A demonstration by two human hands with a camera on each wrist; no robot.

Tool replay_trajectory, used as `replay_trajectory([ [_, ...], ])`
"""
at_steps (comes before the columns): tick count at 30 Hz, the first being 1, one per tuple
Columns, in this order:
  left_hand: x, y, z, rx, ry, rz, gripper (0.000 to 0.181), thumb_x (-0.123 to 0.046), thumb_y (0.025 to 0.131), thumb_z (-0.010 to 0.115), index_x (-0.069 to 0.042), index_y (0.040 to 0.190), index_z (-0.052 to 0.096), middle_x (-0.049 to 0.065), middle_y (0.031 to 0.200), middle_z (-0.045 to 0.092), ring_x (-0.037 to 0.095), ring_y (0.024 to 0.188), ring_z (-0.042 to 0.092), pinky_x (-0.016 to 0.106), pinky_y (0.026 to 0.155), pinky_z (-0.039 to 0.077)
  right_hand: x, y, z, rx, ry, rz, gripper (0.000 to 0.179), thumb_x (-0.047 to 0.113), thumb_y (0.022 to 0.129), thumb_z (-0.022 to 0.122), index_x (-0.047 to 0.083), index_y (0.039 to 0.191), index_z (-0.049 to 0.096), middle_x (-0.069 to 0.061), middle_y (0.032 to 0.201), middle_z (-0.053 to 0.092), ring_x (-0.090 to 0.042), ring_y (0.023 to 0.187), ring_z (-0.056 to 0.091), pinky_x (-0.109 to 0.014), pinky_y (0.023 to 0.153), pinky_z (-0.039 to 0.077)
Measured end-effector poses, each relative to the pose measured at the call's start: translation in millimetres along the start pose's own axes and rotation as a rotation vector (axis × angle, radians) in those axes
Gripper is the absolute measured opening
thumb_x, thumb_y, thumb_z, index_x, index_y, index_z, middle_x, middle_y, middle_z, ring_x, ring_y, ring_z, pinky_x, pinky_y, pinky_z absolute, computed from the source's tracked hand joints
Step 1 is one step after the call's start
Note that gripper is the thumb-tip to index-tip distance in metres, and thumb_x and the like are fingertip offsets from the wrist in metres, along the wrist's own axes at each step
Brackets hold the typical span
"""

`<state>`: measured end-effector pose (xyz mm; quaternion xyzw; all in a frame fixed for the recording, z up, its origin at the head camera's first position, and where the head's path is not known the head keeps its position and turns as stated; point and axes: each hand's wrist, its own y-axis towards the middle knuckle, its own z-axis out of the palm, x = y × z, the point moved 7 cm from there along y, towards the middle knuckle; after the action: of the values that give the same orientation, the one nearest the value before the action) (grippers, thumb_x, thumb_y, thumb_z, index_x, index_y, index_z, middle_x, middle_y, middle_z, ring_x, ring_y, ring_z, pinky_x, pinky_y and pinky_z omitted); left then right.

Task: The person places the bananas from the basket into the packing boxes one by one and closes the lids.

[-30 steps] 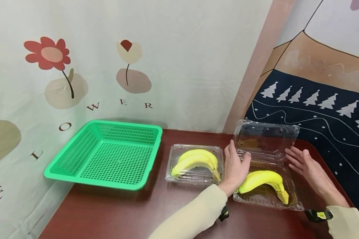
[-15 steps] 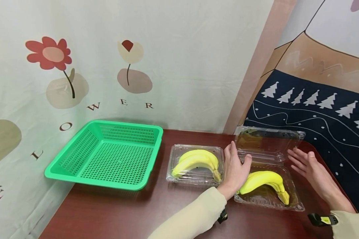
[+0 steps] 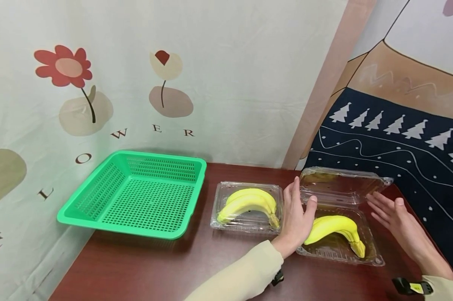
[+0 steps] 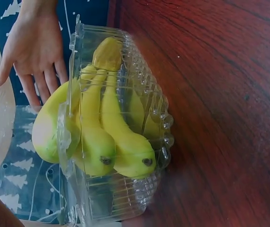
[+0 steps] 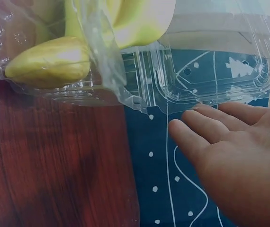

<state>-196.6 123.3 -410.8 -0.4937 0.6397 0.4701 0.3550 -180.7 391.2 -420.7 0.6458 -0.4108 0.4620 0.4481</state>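
Note:
A bunch of yellow bananas (image 3: 333, 228) lies in the base of a clear plastic clamshell box (image 3: 369, 244) on the right of the table. Its hinged lid (image 3: 339, 184) stands raised at the back, tilted. My left hand (image 3: 298, 219) is beside the box's left side with fingers straight, hiding part of the lid and bananas in the head view. At the lid's right edge are the fingertips of my right hand (image 3: 397, 223), palm turned inward and fingers extended. The right wrist view shows those fingers right at the rim of the lid (image 5: 211, 90).
Left of my left hand sits a second clear clamshell box (image 3: 220, 196), closed over more bananas (image 3: 249, 205). A green plastic basket (image 3: 136, 230) stands at the back left of the dark red table (image 3: 166, 267). Printed curtains (image 3: 241, 83) hang close behind.
The raised lid has tilted, its upper edge now lower and farther right in the head view. My right hand has moved slightly right and down. My left hand has barely moved.

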Motion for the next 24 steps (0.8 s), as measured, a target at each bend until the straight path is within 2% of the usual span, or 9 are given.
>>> replay_trajectory([
  [4,-2.0,-0.6,-3.4,-0.015,-0.01,0.044,0.063,-0.035,0.108,0.05,-0.02,0.165,0.027,0.003,0.155,0.036,0.018,0.139,0.043,0.037,0.116,0.038,1.8,-2.4,1.6,0.012,0.047,-0.036,0.057,0.032,0.115,0.009,0.01,0.164,0.025,0.02,0.147,0.052,0.01,0.133,0.048,-0.008,0.098,0.043],
  [8,-3.7,-2.9,-5.3,-0.003,-0.022,0.056,0.063,-0.036,0.108,0.049,-0.021,0.165,0.027,0.003,0.156,0.036,0.017,0.14,0.042,0.038,0.117,0.037,3.9,-3.9,3.6,0.032,0.091,-0.07,0.055,0.031,0.115,0.007,0.019,0.16,0.034,0.018,0.15,0.052,0.007,0.135,0.047,-0.009,0.1,0.042],
  [12,-5.2,-6.2,-6.7,0.021,-0.044,0.057,0.063,-0.038,0.108,0.048,-0.021,0.165,0.027,0.001,0.158,0.035,0.017,0.141,0.041,0.039,0.118,0.036,4.1,-5.7,4.7,0.044,0.101,-0.073,0.055,0.031,0.115,0.006,0.022,0.159,0.036,0.017,0.151,0.051,0.007,0.136,0.047,-0.009,0.101,0.041],
  [18,-6.2,-9.6,-9.7,0.056,-0.1,0.047,0.061,-0.046,0.107,0.048,-0.021,0.161,0.034,-0.003,0.165,0.031,0.016,0.148,0.035,0.044,0.121,0.031,3.2,-9.4,3.5,0.044,0.09,-0.057,0.055,0.032,0.115,0.006,0.021,0.16,0.034,0.016,0.151,0.05,0.007,0.136,0.047,-0.009,0.101,0.041],
  [24,-5.6,-11.8,-12.5,0.064,-0.17,0.031,0.056,-0.048,0.105,0.05,-0.017,0.152,0.043,-0.003,0.166,0.034,0.02,0.149,0.036,0.049,0.12,0.031,1.3,-11.9,0.8,0.007,0.034,-0.005,0.058,0.034,0.115,0.007,0.01,0.165,0.02,0.018,0.15,0.049,0.009,0.134,0.046,-0.009,0.1,0.041],
])
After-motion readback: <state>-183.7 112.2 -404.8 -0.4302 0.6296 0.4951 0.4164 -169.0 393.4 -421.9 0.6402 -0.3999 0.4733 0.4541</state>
